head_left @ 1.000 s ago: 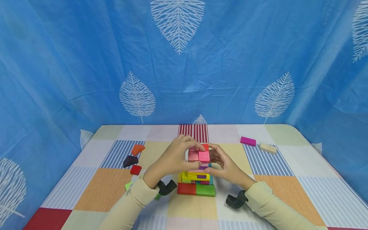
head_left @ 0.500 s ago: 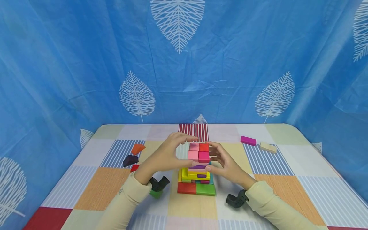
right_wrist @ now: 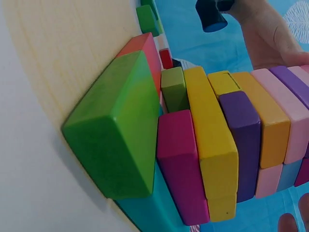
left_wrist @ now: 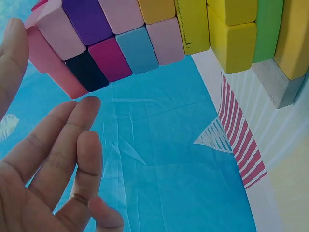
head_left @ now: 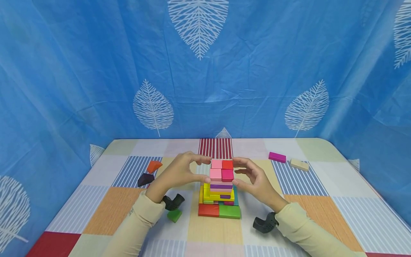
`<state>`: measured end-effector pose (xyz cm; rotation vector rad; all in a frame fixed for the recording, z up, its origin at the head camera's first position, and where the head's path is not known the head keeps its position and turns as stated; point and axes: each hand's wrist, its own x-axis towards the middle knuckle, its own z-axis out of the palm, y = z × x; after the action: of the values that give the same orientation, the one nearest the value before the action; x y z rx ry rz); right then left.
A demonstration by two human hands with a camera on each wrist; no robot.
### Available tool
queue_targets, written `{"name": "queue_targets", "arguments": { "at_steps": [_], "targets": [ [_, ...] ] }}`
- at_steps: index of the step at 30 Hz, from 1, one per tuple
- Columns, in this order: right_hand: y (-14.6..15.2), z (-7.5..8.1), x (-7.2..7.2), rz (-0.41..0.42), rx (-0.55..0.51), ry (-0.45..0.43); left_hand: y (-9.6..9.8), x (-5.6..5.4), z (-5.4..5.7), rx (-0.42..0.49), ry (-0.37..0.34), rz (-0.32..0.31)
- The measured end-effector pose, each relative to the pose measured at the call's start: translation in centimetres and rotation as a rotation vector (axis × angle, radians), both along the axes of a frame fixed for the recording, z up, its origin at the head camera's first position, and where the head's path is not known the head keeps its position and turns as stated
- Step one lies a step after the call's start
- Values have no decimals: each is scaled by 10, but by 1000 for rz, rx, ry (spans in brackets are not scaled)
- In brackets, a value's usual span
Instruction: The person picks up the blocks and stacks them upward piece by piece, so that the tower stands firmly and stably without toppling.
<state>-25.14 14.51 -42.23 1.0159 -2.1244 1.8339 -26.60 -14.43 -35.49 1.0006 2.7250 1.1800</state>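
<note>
A tower of coloured wooden blocks [head_left: 221,186] stands mid-table on a base with a red block [head_left: 208,210] and a green block [head_left: 229,212] in front. Pink, red and magenta blocks [head_left: 227,175] form its top. At the tower's upper left is my left hand [head_left: 181,173], thumb and fingers spread apart; in the left wrist view its fingertips [left_wrist: 89,104] lie close under the top blocks. My right hand [head_left: 258,184] flanks the upper right side, fingers gently bent, with contact hard to tell. Only a few right fingertips [right_wrist: 288,223] show in the right wrist view.
To the left lie an orange piece [head_left: 154,166], a black piece [head_left: 146,179] and a green piece [head_left: 174,215]. A red piece is mostly behind the left wrist. A magenta block [head_left: 277,157] and a cream block [head_left: 299,165] lie at the back right.
My left hand has lifted off the top blocks and shifted left to the tower's side. The green piece near its wrist has come into view. The right hand has barely moved.
</note>
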Motion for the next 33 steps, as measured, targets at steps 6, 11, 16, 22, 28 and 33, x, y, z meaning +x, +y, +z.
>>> {"name": "queue_targets", "arguments": {
  "at_steps": [6,11,16,22,28,33],
  "targets": [
    [-1,2,2,-17,20,-14,2,1,-1,4,-16,27],
    [-2,2,3,-23,20,5,3,2,-1,7,-14,24],
    [-3,2,3,-29,29,2,2,2,-2,5,-7,16],
    [-3,5,5,-36,53,-25,2,1,-3,10,1,17],
    [-2,5,5,-39,66,-23,3,0,-2,5,5,22],
    [-2,5,4,-44,72,-20,4,0,-3,4,9,23]
  ]
}}
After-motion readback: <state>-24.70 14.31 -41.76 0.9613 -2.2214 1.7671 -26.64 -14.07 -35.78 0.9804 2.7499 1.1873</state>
